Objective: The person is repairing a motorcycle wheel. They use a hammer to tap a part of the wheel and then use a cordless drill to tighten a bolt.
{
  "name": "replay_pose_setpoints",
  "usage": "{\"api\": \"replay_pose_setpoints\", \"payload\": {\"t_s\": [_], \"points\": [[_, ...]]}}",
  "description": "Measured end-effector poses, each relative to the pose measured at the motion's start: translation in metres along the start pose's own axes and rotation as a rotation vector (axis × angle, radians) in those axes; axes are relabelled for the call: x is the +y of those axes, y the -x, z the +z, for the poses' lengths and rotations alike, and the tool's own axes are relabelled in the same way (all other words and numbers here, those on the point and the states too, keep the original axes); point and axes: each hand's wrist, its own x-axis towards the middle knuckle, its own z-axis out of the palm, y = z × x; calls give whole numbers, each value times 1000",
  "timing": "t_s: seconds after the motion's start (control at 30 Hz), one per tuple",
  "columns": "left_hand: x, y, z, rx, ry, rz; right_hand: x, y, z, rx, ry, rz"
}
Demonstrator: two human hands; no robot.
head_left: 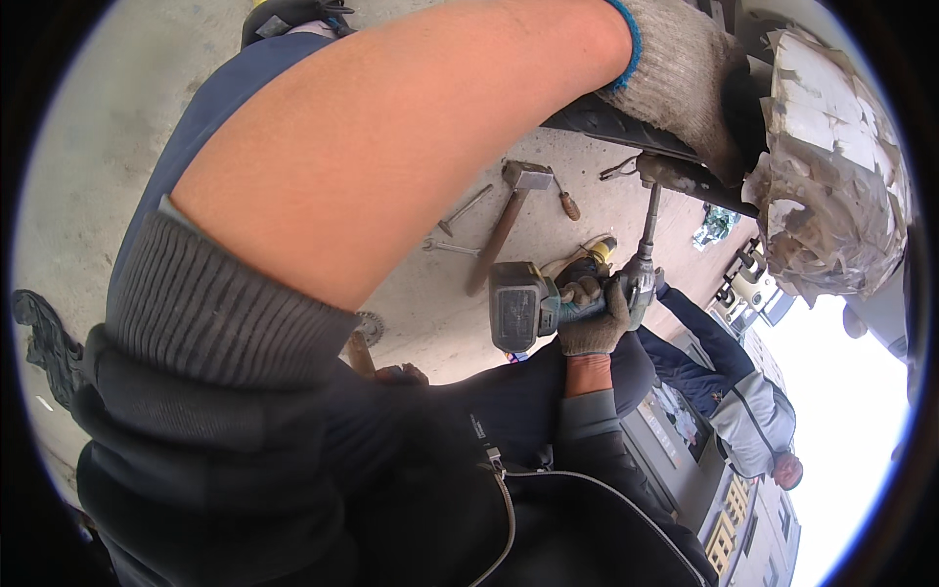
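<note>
My left hand (pixel 685 88), in a knitted glove, reaches across the top to a black metal edge (pixel 616 127) beside a torn paper-wrapped bundle (pixel 822 196); its fingertips are hidden. My right hand (pixel 597 323), also gloved, grips a cordless power tool (pixel 636 289) with a large battery (pixel 518 308). The tool's long extension (pixel 650 215) runs up to a metal fitting (pixel 655 168) under that edge. On the pale ground below lie a hammer (pixel 512 215), a screwdriver (pixel 569 205) and a spanner (pixel 455 248).
Another person (pixel 743 411) in dark sleeves and a pale vest is beyond my right arm, near a grey building (pixel 773 528). A crumpled green-and-white item (pixel 714 225) lies on the ground past the tool. A dark object (pixel 44 347) is at the far left.
</note>
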Motion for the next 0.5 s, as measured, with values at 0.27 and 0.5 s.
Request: {"api": "replay_pose_setpoints", "payload": {"t_s": [0.27, 0.5], "points": [[9, 4, -18, -59, 99, -42, 0, 2, 5, 12, -60, 29], [8, -10, -29, -79, 110, -65, 1, 0, 8, 0, 1, 4]]}}
